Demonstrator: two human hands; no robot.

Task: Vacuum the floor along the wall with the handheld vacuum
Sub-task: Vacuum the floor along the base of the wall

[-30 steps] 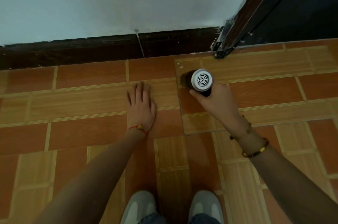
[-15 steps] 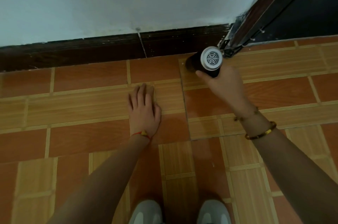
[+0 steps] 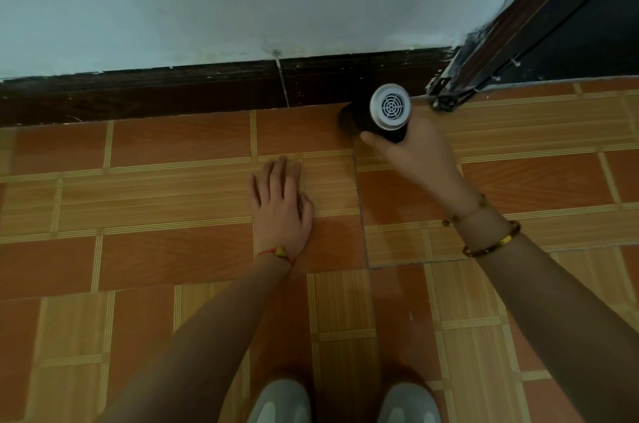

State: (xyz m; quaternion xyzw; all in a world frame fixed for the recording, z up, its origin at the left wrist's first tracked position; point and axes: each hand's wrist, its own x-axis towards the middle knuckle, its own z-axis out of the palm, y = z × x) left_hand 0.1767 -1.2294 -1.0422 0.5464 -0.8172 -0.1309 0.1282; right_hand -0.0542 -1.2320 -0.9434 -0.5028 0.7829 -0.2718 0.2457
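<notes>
Vacuum (image 3: 383, 113) moved up to baseboard (image 3: 173, 94); right hand (image 3: 420, 153) gripping; left hand (image 3: 280, 211) unmoved.

The handheld vacuum (image 3: 387, 113) shows only its grilled rear cap and some dark body; its nozzle end is hidden behind the body near the baseboard (image 3: 207, 90). The right hand (image 3: 420, 153) hides its own fingers under the body. Both shoes (image 3: 280, 402) are cut by the bottom edge, the door frame (image 3: 518, 18) by the top.

Right hand (image 3: 420, 154) grips vacuum (image 3: 383, 114) by baseboard (image 3: 207, 90).
</notes>
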